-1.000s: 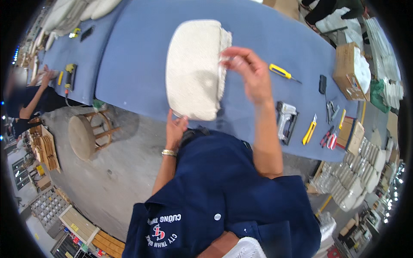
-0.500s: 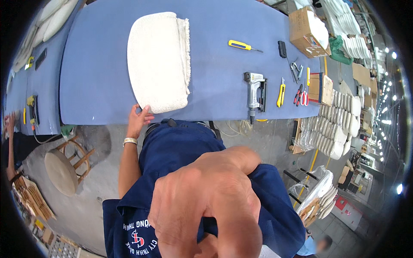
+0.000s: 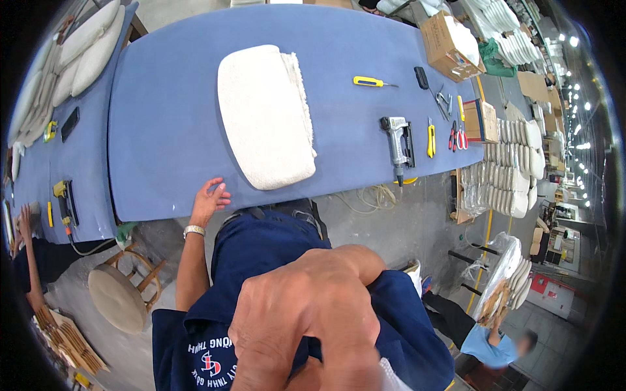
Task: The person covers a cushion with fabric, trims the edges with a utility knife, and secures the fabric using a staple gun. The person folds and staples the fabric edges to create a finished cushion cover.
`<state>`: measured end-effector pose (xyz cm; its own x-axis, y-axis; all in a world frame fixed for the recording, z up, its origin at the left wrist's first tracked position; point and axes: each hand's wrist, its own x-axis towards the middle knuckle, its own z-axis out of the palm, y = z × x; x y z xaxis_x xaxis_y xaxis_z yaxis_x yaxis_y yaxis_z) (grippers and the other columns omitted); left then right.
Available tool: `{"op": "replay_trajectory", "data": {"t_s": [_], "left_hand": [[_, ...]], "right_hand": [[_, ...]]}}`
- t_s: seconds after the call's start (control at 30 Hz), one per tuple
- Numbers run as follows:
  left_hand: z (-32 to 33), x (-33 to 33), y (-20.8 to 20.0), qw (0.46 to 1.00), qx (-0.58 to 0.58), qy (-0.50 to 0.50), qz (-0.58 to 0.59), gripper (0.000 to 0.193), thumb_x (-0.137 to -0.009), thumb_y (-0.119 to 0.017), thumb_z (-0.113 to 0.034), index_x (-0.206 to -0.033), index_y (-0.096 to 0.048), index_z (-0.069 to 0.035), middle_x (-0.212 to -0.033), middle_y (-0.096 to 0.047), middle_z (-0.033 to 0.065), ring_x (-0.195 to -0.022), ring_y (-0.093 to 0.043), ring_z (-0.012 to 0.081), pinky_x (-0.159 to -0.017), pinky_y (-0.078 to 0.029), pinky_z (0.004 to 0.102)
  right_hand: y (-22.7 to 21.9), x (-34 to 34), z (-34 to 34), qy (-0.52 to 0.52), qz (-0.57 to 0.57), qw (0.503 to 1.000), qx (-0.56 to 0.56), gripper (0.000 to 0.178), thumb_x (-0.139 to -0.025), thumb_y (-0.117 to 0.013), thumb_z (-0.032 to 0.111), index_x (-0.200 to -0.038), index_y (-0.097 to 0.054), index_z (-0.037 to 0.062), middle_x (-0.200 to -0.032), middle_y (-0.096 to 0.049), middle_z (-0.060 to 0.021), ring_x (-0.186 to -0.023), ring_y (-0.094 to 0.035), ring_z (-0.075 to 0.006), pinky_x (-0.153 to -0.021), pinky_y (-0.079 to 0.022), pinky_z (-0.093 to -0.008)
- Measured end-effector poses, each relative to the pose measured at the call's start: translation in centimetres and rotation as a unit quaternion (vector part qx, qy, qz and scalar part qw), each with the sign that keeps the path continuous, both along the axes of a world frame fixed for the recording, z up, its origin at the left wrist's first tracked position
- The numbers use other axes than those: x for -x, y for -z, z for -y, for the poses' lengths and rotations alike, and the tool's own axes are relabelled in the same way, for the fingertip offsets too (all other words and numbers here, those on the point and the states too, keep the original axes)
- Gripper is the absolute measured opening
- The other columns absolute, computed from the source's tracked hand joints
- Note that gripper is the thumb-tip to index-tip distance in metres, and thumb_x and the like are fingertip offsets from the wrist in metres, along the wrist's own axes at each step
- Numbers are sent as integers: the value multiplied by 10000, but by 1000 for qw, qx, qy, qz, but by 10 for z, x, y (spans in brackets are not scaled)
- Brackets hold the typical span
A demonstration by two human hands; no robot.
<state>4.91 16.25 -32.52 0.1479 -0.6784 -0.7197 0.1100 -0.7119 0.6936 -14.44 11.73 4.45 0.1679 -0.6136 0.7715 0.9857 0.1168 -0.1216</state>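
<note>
Cream cushion [image 3: 262, 120] seemed soft, light, best grasped by its left edge; left hand [image 3: 210, 199] spread empty nearby; whether right hand [image 3: 306, 303] gripped anything was unclear.

A blue-covered worktable [image 3: 169, 130] carries a folded cream fabric piece [image 3: 264, 117], its right edge ragged. To the right of it lie a yellow-handled screwdriver [image 3: 368, 81], a silver pneumatic staple gun [image 3: 396, 139], a yellow utility knife [image 3: 431, 139], and red-and-black pliers [image 3: 452, 139] beside red-handled scissors [image 3: 462, 139]. The grey floor [image 3: 417, 225] bears a round padded stool [image 3: 117, 298] and pale hose [image 3: 372, 199]
</note>
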Motion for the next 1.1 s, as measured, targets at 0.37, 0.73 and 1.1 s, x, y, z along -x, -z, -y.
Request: {"op": "replay_trajectory", "data": {"t_s": [0.37,0.73,1.1], "left_hand": [[5,-12,1,995,-36,-46,-77,433,-1014,-605,-409,-1348,-584,-135,-973,-743,126,-785,-745,202,-634,-567,288],[96,-28,-11,996,-47,0,-72,571,-1008,-573,-504,-1301,-606,-15,-1136,-716,145,-928,-724,220,-802,-566,338],[236,-12,-8,993,61,-100,-2,705,-966,-630,-537,-1314,-555,71,-1231,-654,164,-1076,-638,237,-945,-504,371]], "right_hand": [[17,-30,54,-93,-59,994,-21,294,-1016,-601,254,-952,-695,-17,-900,-712,-218,-691,-687,-226,-560,-531,-278],[48,-26,148,61,-364,929,-22,226,-975,-623,190,-1003,-707,-19,-968,-716,-179,-777,-688,-245,-666,-536,-299],[364,73,195,298,-859,364,-203,583,-972,-599,439,-1293,-590,-48,-1220,-657,-262,-1119,-644,-397,-983,-485,-451]]}}
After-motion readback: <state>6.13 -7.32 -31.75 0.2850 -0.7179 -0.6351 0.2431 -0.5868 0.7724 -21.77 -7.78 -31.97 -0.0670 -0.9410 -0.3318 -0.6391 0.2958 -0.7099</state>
